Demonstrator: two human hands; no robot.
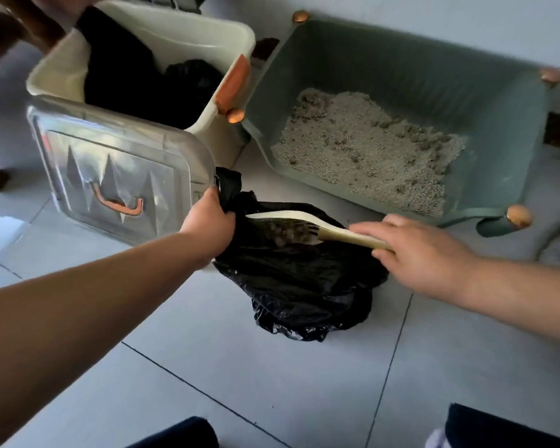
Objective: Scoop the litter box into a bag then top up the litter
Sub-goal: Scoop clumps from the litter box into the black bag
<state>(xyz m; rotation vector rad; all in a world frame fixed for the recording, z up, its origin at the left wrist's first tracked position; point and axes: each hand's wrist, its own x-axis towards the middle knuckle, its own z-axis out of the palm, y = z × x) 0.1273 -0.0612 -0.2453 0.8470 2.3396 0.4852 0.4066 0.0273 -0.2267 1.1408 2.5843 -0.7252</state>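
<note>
The fingers [218,202] of the left hand [209,218] are curled tight round the gathered rim of the black bag [304,286], bunching the plastic into a neck that sticks up past the knuckles and holding that side of the mouth up. The right hand [414,250] grips the scoop [282,226] by the end of its handle [343,236], with the forefinger laid straight along the top and the thumb pressed in from below (the other fingers fold beneath and are mostly hidden). The scoop is pale cream with a slotted head. Its long axis runs nearly level from right to left, with the handle toward the right hand and the head pointing at the left hand, stopping just short of it. The head sits in the open mouth of the bag and seems rolled onto its side, though the dark plastic behind makes that hard to judge. Brownish clumps [283,236] lie against the slots. The bag slumps on the grey tiled floor [272,383] between the two arms. Behind it, well apart from either hand, stands the green litter box [434,46] with copper-coloured knobs at its corners and grey litter [369,150] heaped unevenly across its bottom. To the left of the box stands a cream bin [181,24] with black plastic inside and an orange latch. A clear lid [78,156] with an orange handle leans against the bin's front, touching the left hand's side of the bag.
</note>
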